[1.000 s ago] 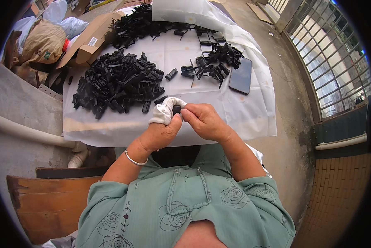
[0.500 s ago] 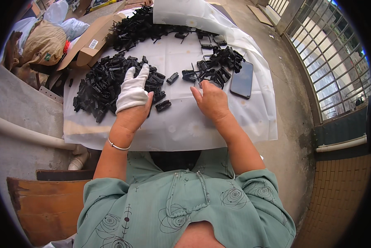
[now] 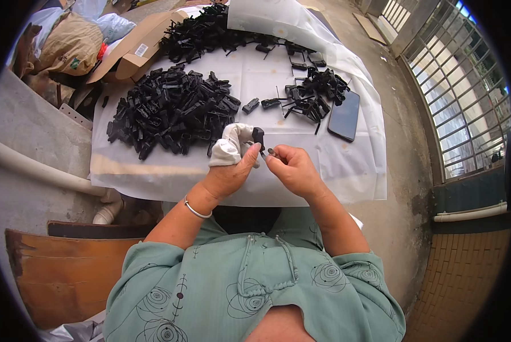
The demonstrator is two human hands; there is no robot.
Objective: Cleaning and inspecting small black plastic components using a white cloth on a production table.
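Observation:
My left hand (image 3: 232,162), in a white glove that leaves the thumb bare, is closed on a small black plastic part (image 3: 258,135) held upright over the table's near side. Right beside it, my bare right hand (image 3: 294,170) pinches at the part's lower end. A small dark bit shows at those fingertips, too small to make out. Beyond my left hand lies a large heap of black plastic parts (image 3: 170,108). Two loose parts, one of them a black clip-like piece (image 3: 251,106), lie between that heap and a smaller cluster of black parts with thin stems (image 3: 315,94).
A dark-screened phone (image 3: 344,117) lies at the right of the sheet-covered table (image 3: 312,185). Another black heap (image 3: 195,31) is at the back, beside a cardboard box (image 3: 131,57). Bags (image 3: 73,45) sit far left; a barred window (image 3: 460,74) is on the right.
My left hand has come from the large heap toward the middle, now with a black part in it. My right hand has drawn back from the smaller cluster to meet it.

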